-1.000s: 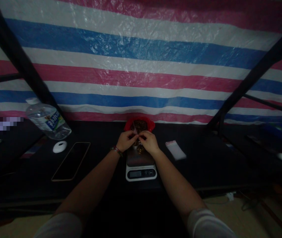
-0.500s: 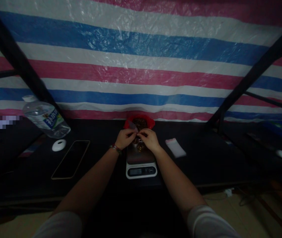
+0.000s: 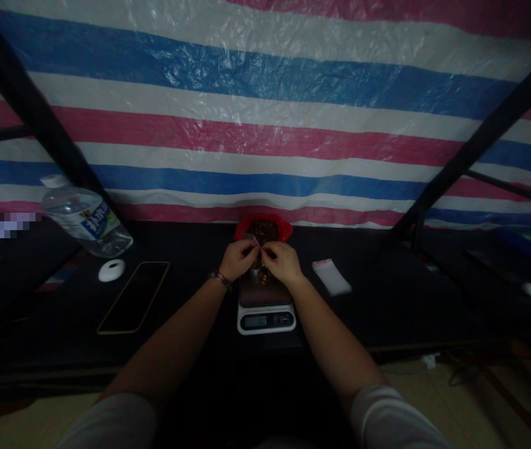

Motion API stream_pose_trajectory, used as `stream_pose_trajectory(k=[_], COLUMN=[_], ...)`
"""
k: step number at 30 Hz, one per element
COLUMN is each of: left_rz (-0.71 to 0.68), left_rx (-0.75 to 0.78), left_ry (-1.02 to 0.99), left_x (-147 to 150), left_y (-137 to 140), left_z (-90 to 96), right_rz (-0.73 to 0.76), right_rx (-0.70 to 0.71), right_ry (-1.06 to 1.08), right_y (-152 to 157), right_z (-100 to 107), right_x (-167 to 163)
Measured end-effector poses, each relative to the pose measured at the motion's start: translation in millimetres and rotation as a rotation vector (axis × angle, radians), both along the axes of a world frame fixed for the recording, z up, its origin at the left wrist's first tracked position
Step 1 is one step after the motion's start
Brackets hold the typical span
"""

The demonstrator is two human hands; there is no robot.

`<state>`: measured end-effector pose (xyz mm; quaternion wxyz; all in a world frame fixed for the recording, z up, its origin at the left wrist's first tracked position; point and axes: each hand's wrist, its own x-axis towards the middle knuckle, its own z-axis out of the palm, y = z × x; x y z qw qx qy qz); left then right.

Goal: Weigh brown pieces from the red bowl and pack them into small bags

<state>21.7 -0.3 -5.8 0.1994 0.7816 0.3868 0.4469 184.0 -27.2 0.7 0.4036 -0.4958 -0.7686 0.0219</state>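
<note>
My left hand [image 3: 236,260] and my right hand [image 3: 283,262] meet above a white kitchen scale [image 3: 265,310], fingertips nearly touching. Both are closed in a pinch on a small clear plastic bag [image 3: 251,237], whose edge shows past the left fingers; the rest is mostly hidden. Just behind the fingers sits a red plastic bag or bowl [image 3: 286,229] filled with small dark brown pieces [image 3: 262,229]. Below the hands, several shiny brownish-gold bits [image 3: 263,275] lie at the scale's far end, partly covered. The scale's display is lit but unreadable.
To the right lies a stack of flat whitish plastic bags [image 3: 332,278] with a red edge. On the left are a phone [image 3: 134,298], a white rounded case [image 3: 111,270] and a large clear bottle [image 3: 85,218]. Dark frame bars [image 3: 417,218] rise at both sides before a striped sheet [image 3: 265,143].
The small clear bag's upper part, which stood up behind my left fingers, now shows lower and smaller. My hands stay over the scale, fingers still pinched. The view has shifted slightly.
</note>
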Motion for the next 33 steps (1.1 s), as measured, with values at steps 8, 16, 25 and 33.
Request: stream_pose_trajectory(k=[8, 16, 25, 33], left_rz=[0.096, 0.142, 0.066, -0.01], left_rx=[0.047, 0.066, 0.15, 0.346], left_ry=[0.055, 0.036, 0.139, 0.265], left_x=[6, -1, 1, -2], left_y=[-2, -2, -5, -3], left_z=[-0.1, 0.8, 5.2, 10.3], right_rz=[-0.129, -0.099, 0.146, 0.118], right_rx=[-0.008, 0.076, 0.076, 0.027], right_ry=[-0.007, 0.104, 0.009, -0.104], right_y=[-3, 0, 1, 5], right_z=[-1, 2, 3, 4], right_x=[-5, 5, 4, 3])
